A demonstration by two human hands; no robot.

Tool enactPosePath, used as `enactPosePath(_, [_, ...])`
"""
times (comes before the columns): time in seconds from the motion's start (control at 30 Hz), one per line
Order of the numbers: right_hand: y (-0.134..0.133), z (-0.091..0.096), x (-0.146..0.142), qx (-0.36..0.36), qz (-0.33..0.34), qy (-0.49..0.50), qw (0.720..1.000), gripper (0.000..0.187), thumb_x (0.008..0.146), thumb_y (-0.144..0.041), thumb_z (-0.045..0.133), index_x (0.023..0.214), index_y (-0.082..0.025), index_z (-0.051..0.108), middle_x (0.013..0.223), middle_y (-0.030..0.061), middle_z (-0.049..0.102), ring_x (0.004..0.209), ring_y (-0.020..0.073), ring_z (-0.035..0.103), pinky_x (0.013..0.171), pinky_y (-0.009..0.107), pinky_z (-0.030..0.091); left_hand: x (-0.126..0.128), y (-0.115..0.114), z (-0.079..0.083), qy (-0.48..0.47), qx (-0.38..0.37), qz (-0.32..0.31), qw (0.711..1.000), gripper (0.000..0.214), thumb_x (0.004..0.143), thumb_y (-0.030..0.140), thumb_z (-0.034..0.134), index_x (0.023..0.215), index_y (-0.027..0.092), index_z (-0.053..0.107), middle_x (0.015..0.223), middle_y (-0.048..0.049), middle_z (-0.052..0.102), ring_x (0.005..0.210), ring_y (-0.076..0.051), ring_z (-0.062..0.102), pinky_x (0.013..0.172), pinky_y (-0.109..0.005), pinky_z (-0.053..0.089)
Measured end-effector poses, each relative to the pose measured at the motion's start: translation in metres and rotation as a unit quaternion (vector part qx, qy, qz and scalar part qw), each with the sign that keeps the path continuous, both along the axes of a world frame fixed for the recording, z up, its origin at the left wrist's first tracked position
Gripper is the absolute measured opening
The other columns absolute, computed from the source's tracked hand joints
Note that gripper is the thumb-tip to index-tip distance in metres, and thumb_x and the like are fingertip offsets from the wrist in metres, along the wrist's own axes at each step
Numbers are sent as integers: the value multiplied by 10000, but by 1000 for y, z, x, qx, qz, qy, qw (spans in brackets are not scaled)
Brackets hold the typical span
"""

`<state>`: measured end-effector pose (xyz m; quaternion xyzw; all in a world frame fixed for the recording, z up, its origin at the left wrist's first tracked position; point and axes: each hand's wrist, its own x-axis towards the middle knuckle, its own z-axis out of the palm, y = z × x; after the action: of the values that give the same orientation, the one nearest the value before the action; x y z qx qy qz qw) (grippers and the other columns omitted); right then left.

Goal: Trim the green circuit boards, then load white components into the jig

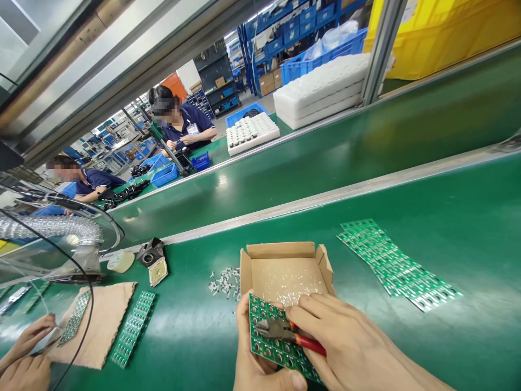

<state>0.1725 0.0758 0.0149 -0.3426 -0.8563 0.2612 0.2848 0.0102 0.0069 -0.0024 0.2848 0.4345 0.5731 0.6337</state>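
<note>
My left hand grips a green circuit board panel by its edge, thumb along the near side. The panel has rows of round holes and is tilted toward me. My right hand is closed round red-handled diagonal cutters; their metal jaws lie over the panel's face. Just beyond the panel stands an open cardboard box with small shiny bits scattered on its bottom. Left of the box is a pile of small grey-white parts. My fingers hide part of the panel.
Overlapping circuit board panels lie at right. At left, a co-worker's hands work over a brown mat, near another panel, a solder stand and an exhaust hose. White foam trays stand across the raised belt.
</note>
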Motion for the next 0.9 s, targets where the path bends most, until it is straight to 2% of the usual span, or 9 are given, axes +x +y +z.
enactPosePath(0.07, [-1,-2,0,-3,2,-6,1000,176,809,-88,422,794,-219,538,753,34,595,653,210,557,570,309,392,1,1,1,4,-1,-3,1000,1267,544,400,942,1530,310,152,1319,-155,583,1268,-424,526,1106,-594,380])
enactPosePath(0.13, [0,-1,1,-15,6,-15,1000,181,798,-79,421,797,-219,537,750,34,591,649,208,562,571,308,396,1,2,3,15,-4,-5,1000,1253,540,416,939,1524,302,172,1319,-160,588,1270,-435,525,1096,-597,395])
enactPosePath(0.27, [3,8,6,-35,20,-21,999,146,796,-99,464,805,-222,542,798,36,601,685,210,557,588,309,400,-1,2,4,45,-7,-9,999,1068,587,460,891,1465,480,284,1274,-40,639,1314,-427,484,1061,-600,440])
enactPosePath(0.33, [5,12,8,-39,25,-21,999,134,782,-103,497,809,-224,546,826,35,608,719,213,553,604,309,400,-3,2,4,43,-8,-12,999,1055,588,476,881,1457,504,282,1263,-19,644,1307,-431,490,1057,-603,442])
enactPosePath(0.47, [4,16,9,-43,29,-20,998,142,764,-96,527,815,-224,559,847,34,614,754,212,553,640,311,412,-3,2,4,13,-9,-10,1000,1144,583,361,909,1496,390,220,1300,-91,607,1281,-428,514,1081,-569,417])
enactPosePath(0.6, [2,12,7,-35,31,-14,999,132,767,-95,522,793,-221,552,852,40,623,741,207,558,632,307,416,0,3,3,-49,6,-9,999,1281,573,280,927,1486,276,28,1318,-180,554,1212,-354,579,1063,-500,422])
enactPosePath(0.73, [-2,6,6,-24,25,-30,999,176,745,-64,498,797,-222,556,814,34,614,697,203,560,596,301,413,2,5,5,-89,13,-22,996,1351,600,211,925,1484,235,-96,1398,-268,504,1207,-346,594,1055,-503,429])
enactPosePath(0.9, [-4,4,6,-22,28,-31,999,197,757,-48,454,789,-219,547,764,23,603,643,187,564,571,292,417,1,7,6,-84,19,-28,996,1375,609,231,928,1489,218,-129,1418,-283,503,1227,-343,587,1077,-501,414])
